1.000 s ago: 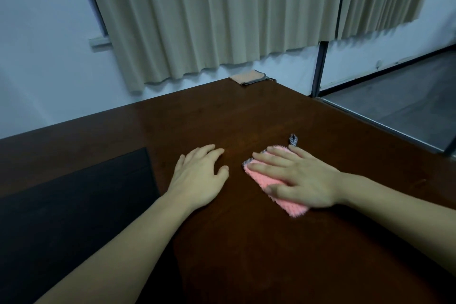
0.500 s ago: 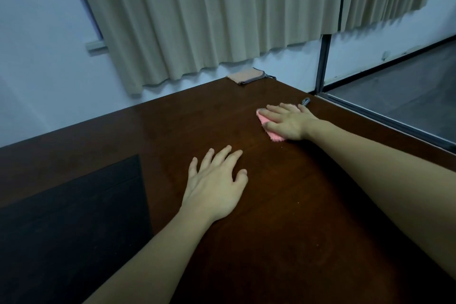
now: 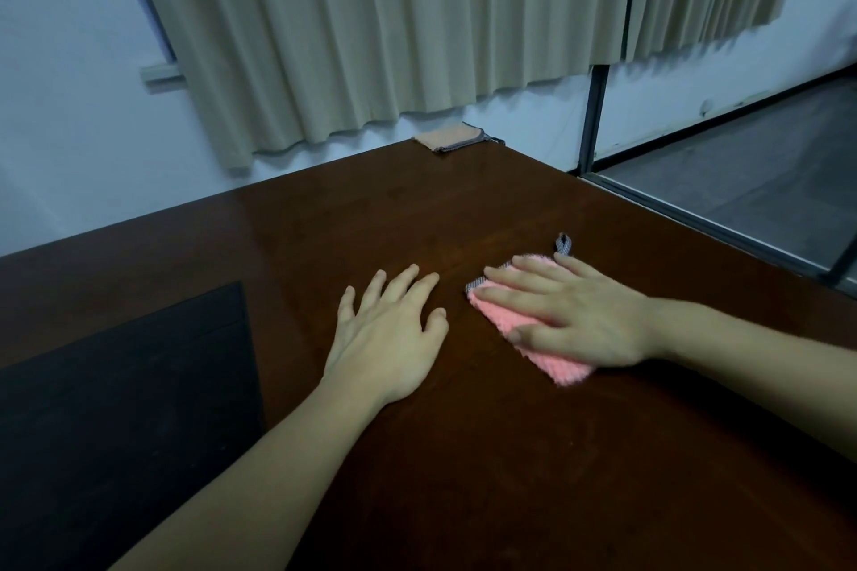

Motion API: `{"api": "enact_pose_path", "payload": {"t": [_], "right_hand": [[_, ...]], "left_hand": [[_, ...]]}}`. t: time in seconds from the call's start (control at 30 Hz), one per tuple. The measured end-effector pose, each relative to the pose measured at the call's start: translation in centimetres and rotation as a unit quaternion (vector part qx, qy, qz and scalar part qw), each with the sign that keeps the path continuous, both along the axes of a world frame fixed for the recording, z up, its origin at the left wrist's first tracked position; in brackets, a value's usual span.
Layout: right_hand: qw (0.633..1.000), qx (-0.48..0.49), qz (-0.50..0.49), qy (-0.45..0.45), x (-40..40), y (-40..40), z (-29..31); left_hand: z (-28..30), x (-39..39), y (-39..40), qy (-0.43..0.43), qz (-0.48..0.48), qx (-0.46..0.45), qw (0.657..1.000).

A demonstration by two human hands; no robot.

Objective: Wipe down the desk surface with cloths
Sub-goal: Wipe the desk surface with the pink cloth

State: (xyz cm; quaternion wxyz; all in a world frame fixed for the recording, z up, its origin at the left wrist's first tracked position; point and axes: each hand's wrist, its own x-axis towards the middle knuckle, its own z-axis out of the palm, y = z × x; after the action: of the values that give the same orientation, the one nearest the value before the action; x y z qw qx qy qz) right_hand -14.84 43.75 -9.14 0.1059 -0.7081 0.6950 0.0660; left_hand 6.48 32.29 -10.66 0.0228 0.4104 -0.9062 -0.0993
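On the near desk (image 3: 463, 454), my flat right hand (image 3: 575, 320) should press the pink cloth (image 3: 552, 357) evenly; left hand (image 3: 389, 329) splayed, bracing.

**Dark wooden desk and what rests on it**

The glossy brown desk (image 3: 463, 454) carries 2 cloths: a pink cloth (image 3: 542, 345) with a grey loop under the flat right hand (image 3: 579, 315), and a tan cloth (image 3: 447, 138) at the far corner. The left hand (image 3: 389, 338) lies flat beside a black mat (image 3: 125, 408).
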Motion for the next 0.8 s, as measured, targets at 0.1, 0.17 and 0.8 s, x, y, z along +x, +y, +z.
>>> {"api": "enact_pose_path", "payload": {"t": [0.1,0.17,0.8], "right_hand": [[1.0,-0.011,-0.025,0.008,-2.4,-2.6,-0.3],[0.998,-0.018,-0.059,0.015,-4.7,-4.7,-0.6],[0.998,-0.012,-0.057,0.002,-3.9,4.1,-0.7]], "left_hand": [[0.0,0.1,0.0,-0.004,0.0,0.0,1.0],[0.1,0.1,0.1,-0.002,-0.001,0.0,1.0],[2.2,-4.1,2.2,0.013,-0.037,-0.018,0.999]]}}
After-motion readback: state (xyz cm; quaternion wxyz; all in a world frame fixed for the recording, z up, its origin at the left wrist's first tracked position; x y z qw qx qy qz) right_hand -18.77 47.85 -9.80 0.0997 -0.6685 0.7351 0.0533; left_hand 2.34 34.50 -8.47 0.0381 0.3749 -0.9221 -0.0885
